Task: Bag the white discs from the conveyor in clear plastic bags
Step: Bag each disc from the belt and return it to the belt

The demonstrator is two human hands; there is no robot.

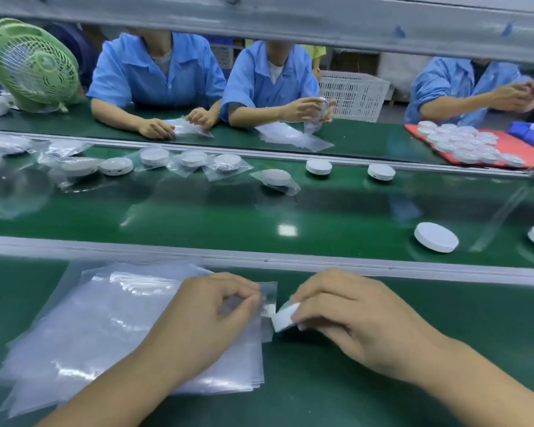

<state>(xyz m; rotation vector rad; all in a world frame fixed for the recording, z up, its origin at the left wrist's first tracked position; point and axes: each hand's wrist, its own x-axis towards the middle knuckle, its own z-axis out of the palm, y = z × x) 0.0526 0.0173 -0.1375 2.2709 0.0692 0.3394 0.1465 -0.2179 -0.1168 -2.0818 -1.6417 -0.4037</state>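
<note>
Two hands share it: left hand point(210, 306) pinches open the mouth of the top bag point(268, 291), right hand point(352, 312) grips a tilted disc point(285, 315) there; slide it edge-first, mouth held wide

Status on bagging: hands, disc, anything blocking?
Left hand pinches clear bag mouth, atop bag stack. Right hand holds white disc at the opening, not yet in. Nothing blocking.

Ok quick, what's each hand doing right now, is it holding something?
Left hand: closed, pinching the edge of a clear plastic bag.
Right hand: closed, holding a white disc at the bag's edge.
</note>
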